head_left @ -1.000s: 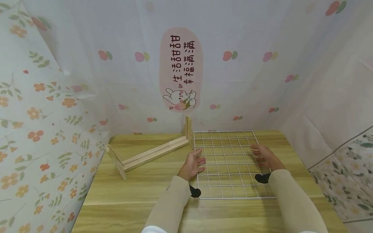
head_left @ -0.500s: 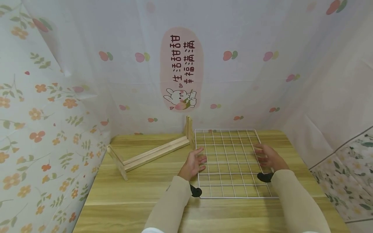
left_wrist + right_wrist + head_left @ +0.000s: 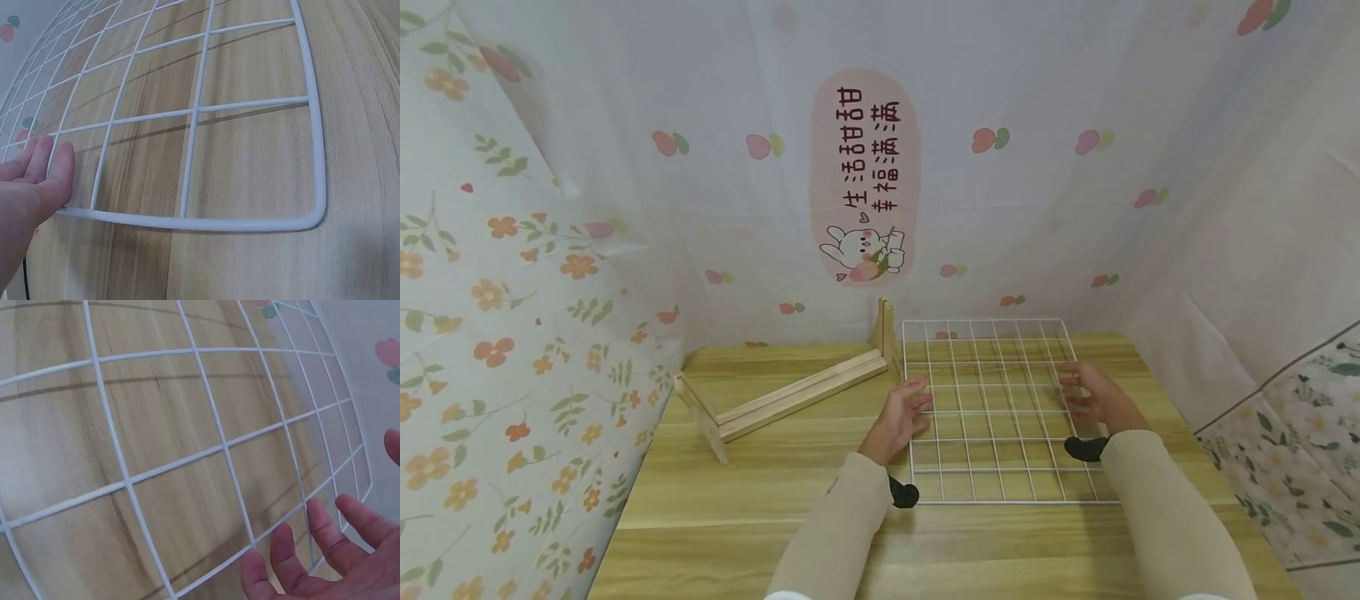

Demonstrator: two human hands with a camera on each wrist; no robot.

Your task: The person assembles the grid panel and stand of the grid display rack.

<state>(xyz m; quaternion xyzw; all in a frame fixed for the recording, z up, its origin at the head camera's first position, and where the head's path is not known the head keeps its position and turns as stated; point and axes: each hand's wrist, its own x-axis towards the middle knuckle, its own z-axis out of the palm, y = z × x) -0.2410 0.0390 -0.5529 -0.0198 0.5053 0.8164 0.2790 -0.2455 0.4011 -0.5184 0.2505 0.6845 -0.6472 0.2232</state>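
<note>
Left hand (image 3: 897,421) and right hand (image 3: 1099,400): each grip holds one side of the wire grid panel (image 3: 195,109). Wooden stand (image 3: 805,396): on bench (image 3: 760,517), just beside panel's far-left corner.

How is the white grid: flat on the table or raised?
Raised, at least partly: the white grid stands clear of its shadows on the table. Cannot tell whether its near edge touches.

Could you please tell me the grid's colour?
The grid is white, clearest in the left wrist view.
</note>
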